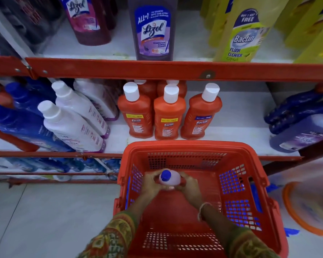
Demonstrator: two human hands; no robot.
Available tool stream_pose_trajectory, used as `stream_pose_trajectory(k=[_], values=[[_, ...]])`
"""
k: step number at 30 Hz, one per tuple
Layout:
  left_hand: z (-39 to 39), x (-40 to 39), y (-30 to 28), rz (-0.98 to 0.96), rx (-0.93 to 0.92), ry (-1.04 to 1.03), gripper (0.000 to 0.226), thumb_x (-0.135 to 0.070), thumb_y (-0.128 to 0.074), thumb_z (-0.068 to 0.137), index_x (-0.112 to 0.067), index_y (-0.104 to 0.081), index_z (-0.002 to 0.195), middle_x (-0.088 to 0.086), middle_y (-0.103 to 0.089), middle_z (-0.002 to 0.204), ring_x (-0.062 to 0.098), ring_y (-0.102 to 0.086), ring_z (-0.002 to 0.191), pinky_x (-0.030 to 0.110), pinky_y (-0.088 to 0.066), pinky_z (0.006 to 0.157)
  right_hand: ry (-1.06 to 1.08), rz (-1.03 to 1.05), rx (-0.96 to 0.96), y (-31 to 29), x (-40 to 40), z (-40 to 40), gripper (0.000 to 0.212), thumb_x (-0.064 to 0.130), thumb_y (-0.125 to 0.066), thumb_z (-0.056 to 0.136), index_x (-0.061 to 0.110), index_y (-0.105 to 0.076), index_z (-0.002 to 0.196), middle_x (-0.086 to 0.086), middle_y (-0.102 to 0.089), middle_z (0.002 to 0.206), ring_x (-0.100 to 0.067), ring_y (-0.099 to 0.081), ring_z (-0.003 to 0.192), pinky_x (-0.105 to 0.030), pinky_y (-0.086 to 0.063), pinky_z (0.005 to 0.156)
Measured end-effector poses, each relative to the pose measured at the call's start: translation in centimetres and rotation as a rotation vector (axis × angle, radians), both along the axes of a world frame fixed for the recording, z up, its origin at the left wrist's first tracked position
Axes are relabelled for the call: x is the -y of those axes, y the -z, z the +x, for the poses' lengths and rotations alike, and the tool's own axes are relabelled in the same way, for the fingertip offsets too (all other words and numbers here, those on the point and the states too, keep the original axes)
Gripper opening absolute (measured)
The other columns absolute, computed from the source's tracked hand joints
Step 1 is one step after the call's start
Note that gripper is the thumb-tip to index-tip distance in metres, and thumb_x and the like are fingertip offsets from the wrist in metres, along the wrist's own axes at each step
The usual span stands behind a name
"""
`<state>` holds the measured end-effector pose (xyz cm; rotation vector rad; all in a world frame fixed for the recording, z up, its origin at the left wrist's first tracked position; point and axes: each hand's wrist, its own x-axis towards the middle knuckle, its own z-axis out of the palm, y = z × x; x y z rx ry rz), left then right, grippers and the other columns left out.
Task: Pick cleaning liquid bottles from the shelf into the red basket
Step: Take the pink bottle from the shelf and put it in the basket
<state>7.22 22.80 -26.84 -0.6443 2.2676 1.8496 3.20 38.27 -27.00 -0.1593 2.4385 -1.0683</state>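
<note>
A red plastic basket [265, 185] stands on the floor in front of the shelf. Inside it, upright, is a pale lilac bottle with a blue cap [169, 178]. My left hand [150, 184] grips its left side and my right hand [189, 186] grips its right side. Both wrists reach down over the basket's near rim. On the shelf just behind the basket stand several orange Bactin bottles with white caps [169, 118]. White bottles [73, 127] and blue bottles [21, 125] lean at the left.
The upper shelf holds a purple Lizol bottle [153, 32], a dark pink Lizol bottle [88, 19] and yellow Bactin floor cleaner [244, 34]. A red shelf rail [157, 69] crosses the view. Large purple jugs [302, 131] lie at the right. Grey tiled floor [45, 216] lies at the left.
</note>
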Motion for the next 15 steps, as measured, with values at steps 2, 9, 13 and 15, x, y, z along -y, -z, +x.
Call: stream_pose_trajectory(k=[2, 9, 13, 15], values=[[0.3, -0.1, 0.5, -0.007, 0.004, -0.002, 0.064, 0.015, -0.086, 0.044, 0.005, -0.066, 0.104, 0.009, -0.066, 0.098, -0.017, -0.058, 0.069, 0.006, -0.046, 0.064, 0.012, 0.005, 0.012, 0.6, 0.1, 0.4, 0.051, 0.009, -0.079, 0.068, 0.015, -0.065, 0.116, -0.009, -0.073, 0.112, -0.023, -0.068, 0.099, -0.032, -0.053, 0.087], [0.5, 0.5, 1.3, -0.049, 0.006, -0.004, 0.066, 0.013, -0.087, 0.045, 0.003, -0.064, 0.106, 0.007, -0.064, 0.101, 0.017, -0.058, 0.091, 0.004, -0.045, 0.068, -0.039, 0.095, -0.008, 0.2, 0.8, 0.3, 0.054, 0.012, -0.079, 0.067, 0.015, -0.063, 0.119, -0.010, -0.073, 0.112, -0.027, -0.068, 0.100, -0.028, -0.049, 0.085], [0.8, 0.9, 1.1, -0.109, 0.009, 0.079, 0.064, 0.002, -0.091, 0.045, -0.002, -0.067, 0.104, 0.004, -0.067, 0.097, 0.016, -0.060, 0.090, 0.007, -0.046, 0.072, -0.106, 0.138, -0.030, -0.7, 0.6, 0.4, 0.058, 0.018, -0.082, 0.063, 0.016, -0.064, 0.118, -0.010, -0.073, 0.112, -0.027, -0.068, 0.101, -0.033, -0.052, 0.086], [1.0, 1.4, 0.4, -0.127, 0.003, 0.134, 0.070, -0.006, -0.092, 0.042, -0.006, -0.066, 0.108, 0.004, -0.069, 0.101, 0.017, -0.062, 0.093, 0.023, -0.052, 0.085, -0.143, 0.133, -0.046, -1.5, 0.3, 0.2, 0.058, 0.021, -0.084, 0.059, 0.020, -0.066, 0.114, -0.007, -0.075, 0.109, -0.025, -0.069, 0.100, -0.035, -0.054, 0.085]])
